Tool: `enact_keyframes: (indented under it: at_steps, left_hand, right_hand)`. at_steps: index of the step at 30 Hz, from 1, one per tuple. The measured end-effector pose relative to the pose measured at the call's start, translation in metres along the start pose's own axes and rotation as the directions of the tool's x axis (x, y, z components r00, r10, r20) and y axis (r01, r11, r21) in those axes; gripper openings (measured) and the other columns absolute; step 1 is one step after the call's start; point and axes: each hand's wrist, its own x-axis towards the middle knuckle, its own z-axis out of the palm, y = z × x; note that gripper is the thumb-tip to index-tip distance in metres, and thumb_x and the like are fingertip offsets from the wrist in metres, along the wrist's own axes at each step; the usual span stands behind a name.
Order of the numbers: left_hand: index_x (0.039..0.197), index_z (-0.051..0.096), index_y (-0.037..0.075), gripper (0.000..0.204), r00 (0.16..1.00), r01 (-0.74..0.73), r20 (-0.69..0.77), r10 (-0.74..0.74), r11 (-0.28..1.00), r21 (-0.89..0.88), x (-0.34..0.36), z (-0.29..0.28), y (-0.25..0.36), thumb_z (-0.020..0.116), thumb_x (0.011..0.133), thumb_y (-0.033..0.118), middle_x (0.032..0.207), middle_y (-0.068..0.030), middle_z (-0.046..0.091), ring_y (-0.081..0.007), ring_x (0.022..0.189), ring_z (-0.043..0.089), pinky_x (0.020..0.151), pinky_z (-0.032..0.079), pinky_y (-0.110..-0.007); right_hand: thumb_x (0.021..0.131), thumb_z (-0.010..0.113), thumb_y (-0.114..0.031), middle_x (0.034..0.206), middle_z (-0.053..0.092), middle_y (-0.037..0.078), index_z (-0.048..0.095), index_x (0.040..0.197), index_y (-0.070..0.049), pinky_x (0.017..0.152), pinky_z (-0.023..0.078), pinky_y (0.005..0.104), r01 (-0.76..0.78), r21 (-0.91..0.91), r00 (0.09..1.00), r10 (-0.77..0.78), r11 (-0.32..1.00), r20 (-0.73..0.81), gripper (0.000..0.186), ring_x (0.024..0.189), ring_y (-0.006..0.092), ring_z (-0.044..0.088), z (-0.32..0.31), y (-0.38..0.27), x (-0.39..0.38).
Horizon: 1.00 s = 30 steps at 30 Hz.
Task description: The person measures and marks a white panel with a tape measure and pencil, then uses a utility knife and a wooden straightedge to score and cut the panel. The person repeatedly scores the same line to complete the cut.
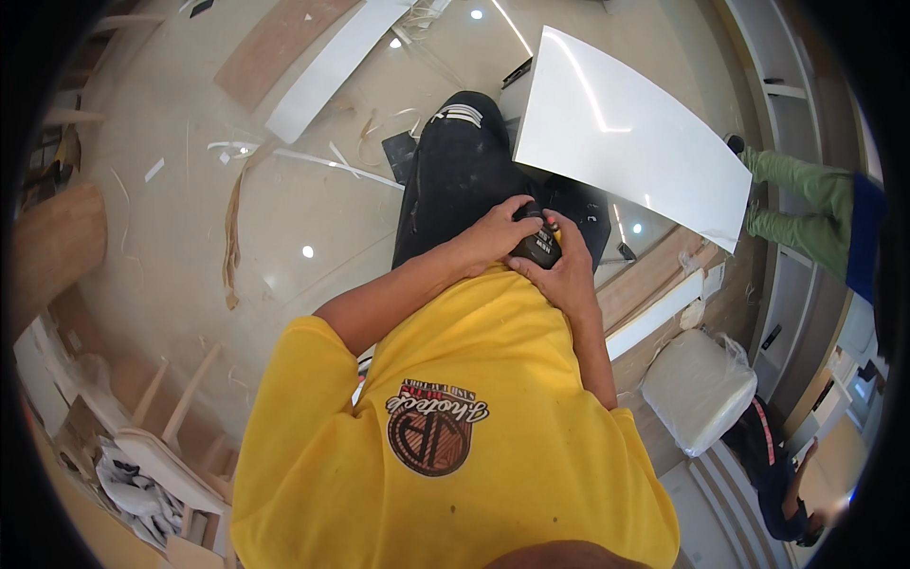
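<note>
My left hand [498, 228] and my right hand [567, 266] are both closed on a small black device [538, 248] with red and yellow bits, held at my waist over my lap. My left thumb lies across its top, and my right fingers wrap its side; its underside is hidden. Beneath my hands are my dark trousers [455, 171], and just beyond, to the upper right, a large white glossy panel [630, 123] extends over part of my leg.
White [332, 66] and wooden [256, 57] boards, strips and scraps lie on the tiled floor. Chair frames [185, 408] stand at left, a plastic-wrapped cushion [697, 389] at right. A person in green trousers [806, 199] stands by the panel; another person [773, 474] is at lower right.
</note>
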Motion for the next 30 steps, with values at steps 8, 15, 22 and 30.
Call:
enact_keyframes:
  at_steps: [8,15,22,30]
  left_hand:
    - [0.136,0.059,-0.002,0.052,0.533,-0.377,-0.310,0.787,0.549,0.746,0.063,-0.032,0.060,0.068,0.095,0.030,0.123,-0.0240,0.065,-0.0388,0.111,0.065,0.092,0.053,-0.046]
    - [0.154,0.031,-0.007,0.078,0.719,-0.300,-0.381,0.581,0.754,0.585,0.127,0.000,0.045,0.069,0.092,0.021,0.139,-0.0321,0.054,-0.0436,0.130,0.055,0.111,0.044,-0.048]
    - [0.152,0.040,-0.004,0.070,0.672,-0.398,-0.359,0.648,0.725,0.563,0.099,0.006,0.048,0.069,0.092,0.018,0.150,-0.0270,0.047,-0.0416,0.138,0.048,0.116,0.040,-0.045]
    - [0.147,0.049,-0.001,0.062,0.646,-0.413,-0.370,0.668,0.713,0.566,0.095,-0.001,0.048,0.068,0.093,0.023,0.144,-0.0276,0.055,-0.0436,0.134,0.053,0.113,0.043,-0.045]
  right_hand:
    - [0.083,0.079,-0.047,0.129,0.064,0.019,0.056,0.139,0.000,0.097,0.056,0.0431,-0.133,0.510,0.987,0.162,0.850,-0.013,0.076,0.115,0.0351,0.066,-0.026,0.039,0.009]
    - [0.099,0.048,-0.069,0.124,0.065,0.022,0.052,0.144,-0.002,0.075,0.066,0.0506,-0.181,0.983,0.981,0.077,0.011,0.180,0.080,0.105,0.0360,0.069,-0.035,0.044,0.012]
    - [0.098,0.056,-0.063,0.130,0.063,0.021,0.050,0.147,0.001,0.076,0.064,0.0415,-0.217,0.903,0.963,0.230,0.371,0.137,0.081,0.110,0.0319,0.068,-0.045,0.046,0.044]
    - [0.090,0.074,-0.041,0.122,0.068,0.010,0.056,0.142,0.002,0.077,0.056,0.0283,-0.199,0.583,0.980,0.163,0.787,0.114,0.070,0.096,0.0146,0.066,-0.059,0.026,0.093]
